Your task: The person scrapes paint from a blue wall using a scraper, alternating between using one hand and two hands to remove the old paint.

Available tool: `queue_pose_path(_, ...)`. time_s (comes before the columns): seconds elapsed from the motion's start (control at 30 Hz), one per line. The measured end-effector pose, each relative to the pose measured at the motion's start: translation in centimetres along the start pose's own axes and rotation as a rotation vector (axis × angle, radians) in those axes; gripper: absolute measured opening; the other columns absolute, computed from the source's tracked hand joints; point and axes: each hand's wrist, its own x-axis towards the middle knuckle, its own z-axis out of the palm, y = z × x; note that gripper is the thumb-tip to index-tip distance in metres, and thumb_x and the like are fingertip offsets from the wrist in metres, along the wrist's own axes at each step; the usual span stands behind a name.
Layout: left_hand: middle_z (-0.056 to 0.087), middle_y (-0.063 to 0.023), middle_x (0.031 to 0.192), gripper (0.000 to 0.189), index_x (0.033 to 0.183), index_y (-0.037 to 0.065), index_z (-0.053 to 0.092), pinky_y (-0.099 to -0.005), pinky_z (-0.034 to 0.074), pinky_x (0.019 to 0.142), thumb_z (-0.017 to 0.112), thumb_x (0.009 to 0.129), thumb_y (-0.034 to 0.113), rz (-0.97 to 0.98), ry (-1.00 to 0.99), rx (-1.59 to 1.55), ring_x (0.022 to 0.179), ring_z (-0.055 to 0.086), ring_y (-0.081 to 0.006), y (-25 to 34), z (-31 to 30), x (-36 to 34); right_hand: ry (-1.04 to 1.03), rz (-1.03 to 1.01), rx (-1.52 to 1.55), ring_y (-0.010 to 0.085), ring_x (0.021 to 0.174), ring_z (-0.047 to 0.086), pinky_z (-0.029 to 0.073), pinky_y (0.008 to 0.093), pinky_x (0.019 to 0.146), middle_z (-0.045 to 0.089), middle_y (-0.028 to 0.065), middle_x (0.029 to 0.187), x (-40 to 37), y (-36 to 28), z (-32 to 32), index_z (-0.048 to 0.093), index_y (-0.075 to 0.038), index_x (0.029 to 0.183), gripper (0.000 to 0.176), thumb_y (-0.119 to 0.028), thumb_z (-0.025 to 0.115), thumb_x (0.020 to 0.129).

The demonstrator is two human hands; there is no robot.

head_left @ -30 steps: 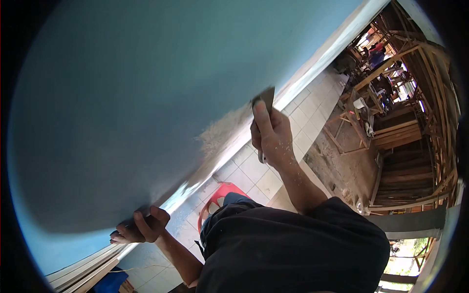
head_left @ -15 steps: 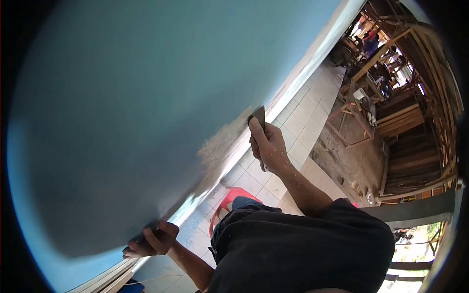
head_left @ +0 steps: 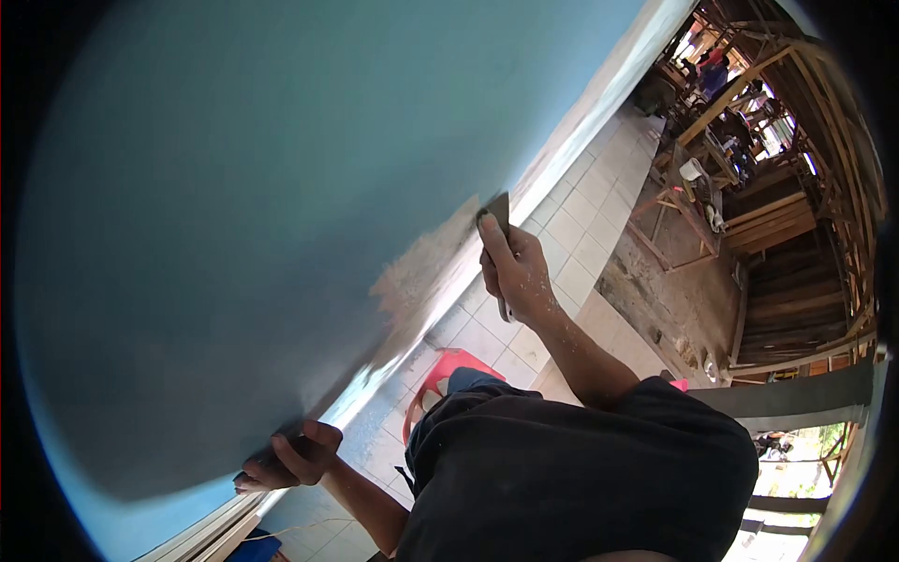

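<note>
My right hand (head_left: 517, 272) is closed round a putty knife (head_left: 501, 212), the thumb pressed along its blade. The blade is at the edge of the blue-green wall (head_left: 281, 187), beside the upper end of a rough, pale patch (head_left: 421, 267) where the surface differs from the paint. White specks dot the back of this hand and the wrist. Lower down, my left hand (head_left: 298, 456) rests against the wall near its pale edge, with the fingers curled. Whatever may be inside those fingers is hidden.
A red plastic stool or chair (head_left: 449, 363) stands close to my legs on the tiled floor (head_left: 501, 328). To the right are a wooden work table (head_left: 676, 201) with items on it and stacked planks (head_left: 773, 225). Several people (head_left: 714, 80) are in the far background.
The right hand and putty knife have shifted slightly upward along the wall's edge, and a little more of the pale patch shows. My left hand stays in place. The view has tilted slightly.
</note>
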Motion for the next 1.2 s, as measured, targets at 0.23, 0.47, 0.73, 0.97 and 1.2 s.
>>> queue_pose_path(0.23, 0.039, -0.0243, 0.134, 0.038, 0.109, 0.007, 0.057, -0.0614, 0.016, 0.105, 0.055, 0.085, 0.036, -0.003, -0.021, 0.007, 0.132, 0.027, -0.0418, 0.3, 0.2, -0.1, -0.019, -0.059, 0.003, 0.0015, 0.038, 0.035, 0.024, 0.0191, 0.034, 0.04, -0.0041, 0.05, 0.6, -0.9, -0.1, 0.05, -0.002, 0.068, 0.047, -0.044, 0.057, 0.088)
queue_pose_path(0.47, 0.041, -0.0246, 0.132, 0.038, 0.108, 0.005, 0.059, -0.0589, 0.02, 0.104, 0.055, 0.086, 0.035, -0.002, 0.025, -0.017, 0.13, 0.03, -0.0409, 0.3, 0.3, -0.1, -0.007, -0.122, -0.028, 0.005, 0.034, 0.029, 0.021, 0.0221, 0.032, 0.034, -0.0032, 0.044, 0.0, -3.6, 0.8, 0.041, -0.01, 0.062, 0.047, -0.044, 0.048, 0.093)
queue_pose_path(0.73, 0.042, -0.024, 0.131, 0.037, 0.109, 0.007, 0.059, -0.0609, 0.021, 0.103, 0.055, 0.086, 0.036, -0.007, 0.005, -0.007, 0.129, 0.032, -0.0415, 0.1, -0.1, -0.2, -0.057, -0.047, 0.009, 0.0012, 0.037, 0.032, 0.024, 0.0192, 0.034, 0.037, -0.0061, 0.047, -0.1, -2.6, 0.2, 0.048, -0.004, 0.067, 0.047, -0.044, 0.057, 0.088)
queue_pose_path(0.97, 0.041, -0.0236, 0.133, 0.038, 0.11, 0.008, 0.058, -0.0611, 0.02, 0.103, 0.057, 0.085, 0.036, -0.017, 0.002, -0.004, 0.129, 0.031, -0.0409, -0.1, 0.1, -0.2, -0.051, -0.082, -0.036, 0.0012, 0.037, 0.033, 0.024, 0.0187, 0.034, 0.037, -0.0062, 0.047, -0.3, -2.7, 0.5, 0.047, -0.005, 0.066, 0.049, -0.048, 0.056, 0.087)
queue_pose_path(1.2, 0.041, -0.0221, 0.134, 0.039, 0.112, 0.008, 0.058, -0.0603, 0.019, 0.104, 0.057, 0.084, 0.036, -0.028, -0.007, -0.021, 0.13, 0.03, -0.0401, -0.1, -0.1, -0.3, -0.017, -0.095, -0.093, 0.0043, 0.035, 0.03, 0.023, 0.0212, 0.033, 0.035, -0.0036, 0.045, -0.4, -2.6, 1.1, 0.042, -0.009, 0.063, 0.05, -0.05, 0.051, 0.09)
